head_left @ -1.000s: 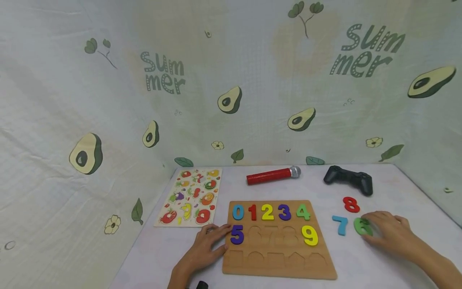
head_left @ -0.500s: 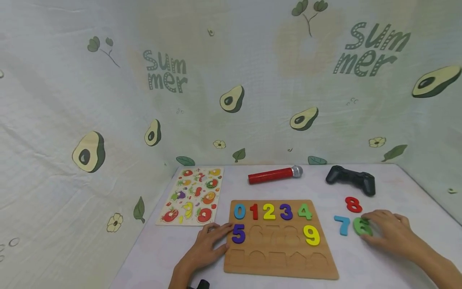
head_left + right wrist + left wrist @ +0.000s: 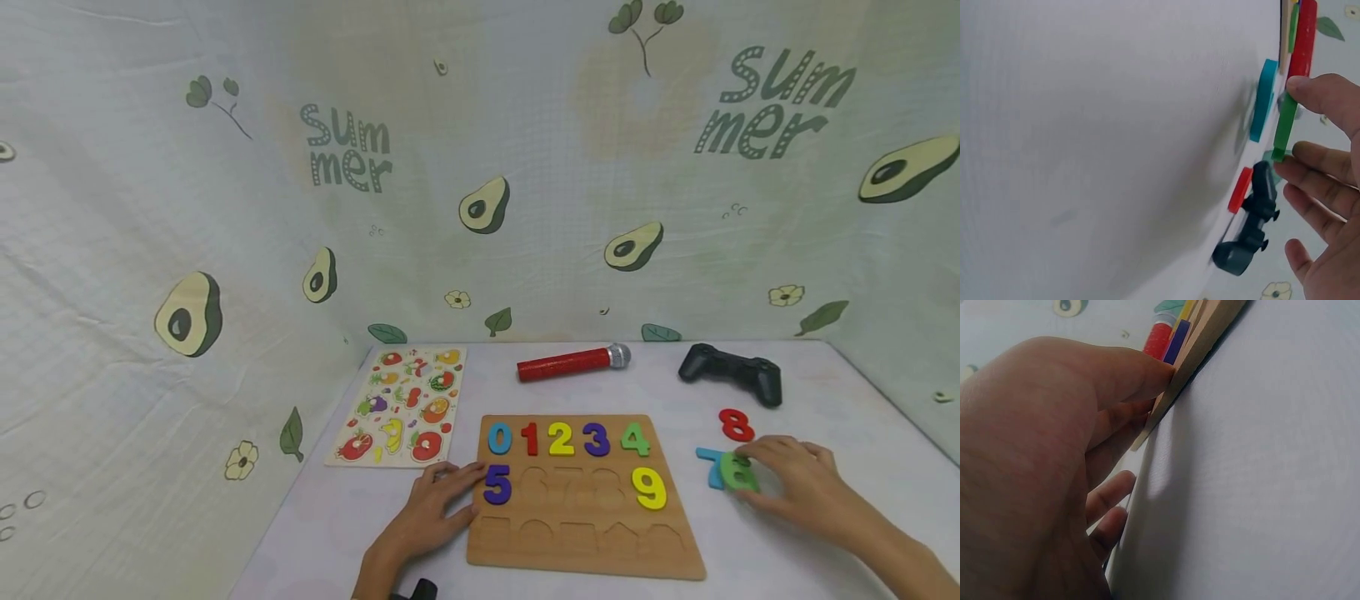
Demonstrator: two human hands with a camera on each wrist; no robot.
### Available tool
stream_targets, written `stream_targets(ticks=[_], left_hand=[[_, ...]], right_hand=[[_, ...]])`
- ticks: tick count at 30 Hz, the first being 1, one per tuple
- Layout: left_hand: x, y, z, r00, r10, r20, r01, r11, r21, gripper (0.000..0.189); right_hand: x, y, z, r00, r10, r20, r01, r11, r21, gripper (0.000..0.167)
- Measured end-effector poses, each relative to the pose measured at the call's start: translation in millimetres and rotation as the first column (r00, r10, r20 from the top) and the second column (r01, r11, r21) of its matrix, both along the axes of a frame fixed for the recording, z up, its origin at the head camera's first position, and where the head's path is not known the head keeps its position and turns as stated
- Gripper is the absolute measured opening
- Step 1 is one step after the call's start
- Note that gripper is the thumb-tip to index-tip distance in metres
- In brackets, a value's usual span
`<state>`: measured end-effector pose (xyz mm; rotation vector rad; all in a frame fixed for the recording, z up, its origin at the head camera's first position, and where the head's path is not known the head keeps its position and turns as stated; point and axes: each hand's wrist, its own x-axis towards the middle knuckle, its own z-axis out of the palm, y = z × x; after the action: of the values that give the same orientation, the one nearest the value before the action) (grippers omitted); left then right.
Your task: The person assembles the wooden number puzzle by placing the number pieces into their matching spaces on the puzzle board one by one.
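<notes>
My right wrist view shows what the head view cannot: the green 6 [image 3: 736,473] is raised off the tabletop [image 3: 757,562], a slim flat slab seen edge-on, pinched between thumb and fingertips of my right hand [image 3: 806,485]. From above it overlaps the blue 7 [image 3: 707,455]; the wrist camera shows them apart. A pale strip separates that 7 from the slanting edge of the recessed wooden board [image 3: 547,560]. My left hand [image 3: 429,515], fingers loosely extended, touches the board's left edge.
</notes>
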<state>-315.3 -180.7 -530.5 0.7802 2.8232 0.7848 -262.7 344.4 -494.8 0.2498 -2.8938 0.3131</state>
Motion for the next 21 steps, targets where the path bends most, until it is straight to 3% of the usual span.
stream_targets(ticks=[21], left_hand=[[0.7,0.1,0.0,1.000,-0.004,-0.004,0.004,1.000,-0.005,0.052]], right_hand=[[4.8,-44.0,13.4,0.995,0.097,-0.036,-0.097,0.995,0.014,0.057]])
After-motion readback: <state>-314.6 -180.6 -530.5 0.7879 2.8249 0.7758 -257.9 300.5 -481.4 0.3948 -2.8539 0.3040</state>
